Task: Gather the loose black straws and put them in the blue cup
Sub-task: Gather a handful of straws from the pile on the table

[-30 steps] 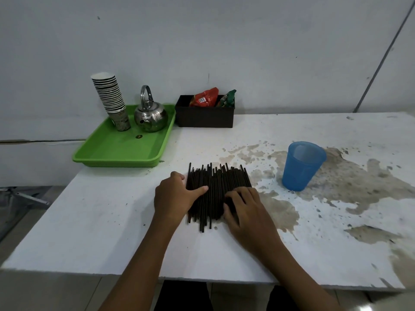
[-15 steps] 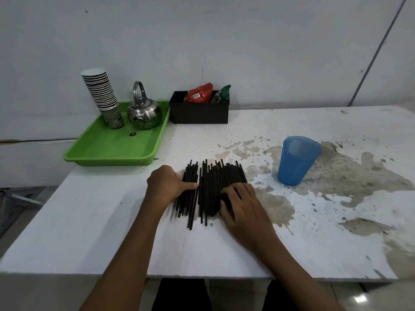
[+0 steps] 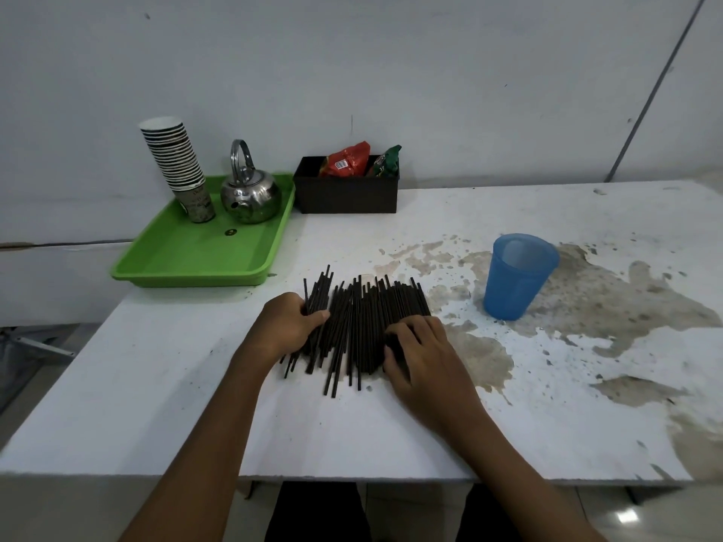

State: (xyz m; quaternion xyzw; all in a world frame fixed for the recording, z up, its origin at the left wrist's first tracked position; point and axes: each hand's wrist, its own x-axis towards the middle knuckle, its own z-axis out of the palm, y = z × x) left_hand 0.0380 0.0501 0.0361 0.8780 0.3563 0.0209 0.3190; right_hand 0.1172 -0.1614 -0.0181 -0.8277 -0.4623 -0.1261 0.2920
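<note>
pinching a few at the pile's left edge, the left hand (image 3: 287, 326) curls narrow; the right hand (image 3: 420, 352) lies spread on the black straws (image 3: 362, 322) between them. light, stiff, prone to rolling, they are best squeezed mid-length. blue cup (image 3: 516, 275) stands empty beyond the right hand.

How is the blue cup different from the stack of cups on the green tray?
The blue cup is one see-through plastic cup on the bare table; the stack of cups is many patterned cups, nested on the green tray. The blue one looks wider. Both stand upright, open end up.
</note>
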